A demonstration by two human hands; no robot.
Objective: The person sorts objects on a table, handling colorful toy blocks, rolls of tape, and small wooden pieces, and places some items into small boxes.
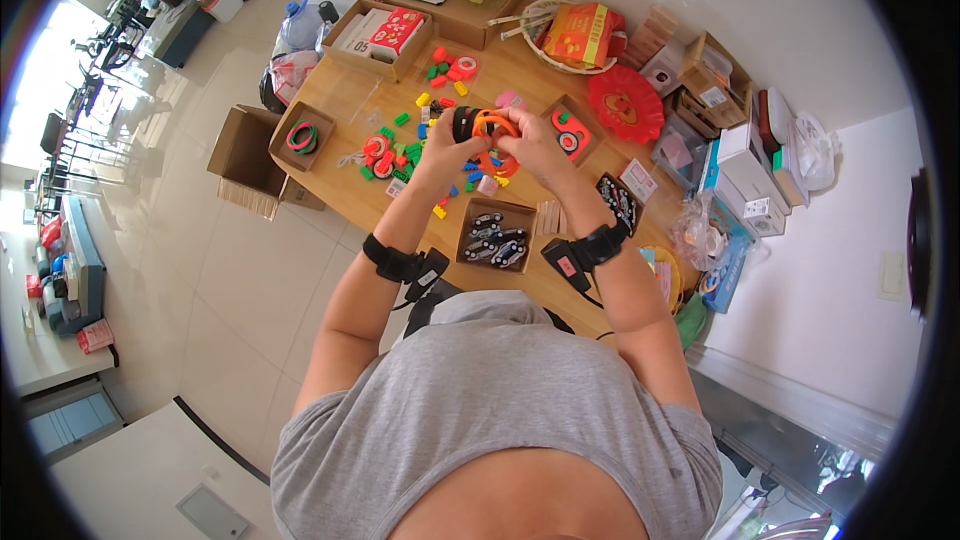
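Observation:
Both hands are close together above the middle of the wooden table (341, 199). My left hand (450, 146) grips a bunch of black and orange rings (465, 124), which look like rubber bands or wristbands. My right hand (529, 136) has its fingers on the orange rings (491, 122) of the same bunch. Loose coloured building blocks (405, 154) and several red rings lie under and left of the hands. Nearer my body, a cardboard box (459, 249) holds several toy cars (495, 240). At the table's left end, a small open box (280, 154) holds red, green and black rings (301, 136).
A red scalloped plate (626, 103) and a woven basket (536, 15) with packets stand along the wall. A box (585, 109) with a red piece sits right of my hands. Boxes and plastic bags crowd the right side. An open carton (244, 150) stands beside the table's left end.

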